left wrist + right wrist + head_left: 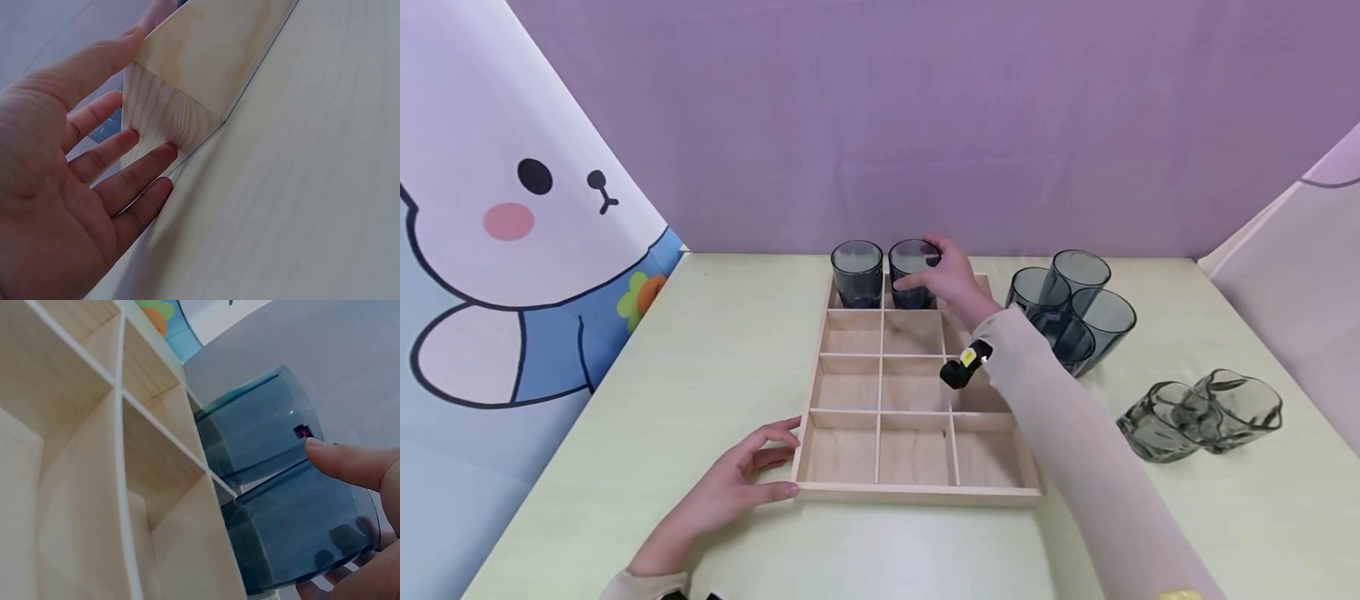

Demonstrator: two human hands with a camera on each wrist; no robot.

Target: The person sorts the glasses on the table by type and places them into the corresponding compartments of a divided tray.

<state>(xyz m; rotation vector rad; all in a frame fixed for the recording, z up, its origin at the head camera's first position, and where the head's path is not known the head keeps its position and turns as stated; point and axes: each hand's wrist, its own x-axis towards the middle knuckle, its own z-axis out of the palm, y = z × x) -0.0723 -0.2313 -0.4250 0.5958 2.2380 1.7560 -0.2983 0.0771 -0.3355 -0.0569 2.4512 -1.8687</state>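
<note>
My right hand (951,279) holds a smoky blue-grey glass (913,275), thumb on one side and fingers on the other. That glass stands upright in the back middle compartment of a wooden divided tray (917,493). A matching glass (857,279) occupies the back left compartment, close beside it; in the right wrist view both glasses appear tilted with the camera. At the tray's near left corner, my left hand (741,475) touches the wood. Its thumb lies near the front edge and its spread, nearly straight fingers (134,178) reach the side wall.
To the tray's right stands a cluster of several smoky glasses (1105,312), close together. Nearer the front right are two clear grey glasses (1240,412) with wavy rims. A purple cloth (925,125) hangs behind the pale table (737,333), and a printed cloth (490,275) borders its left side.
</note>
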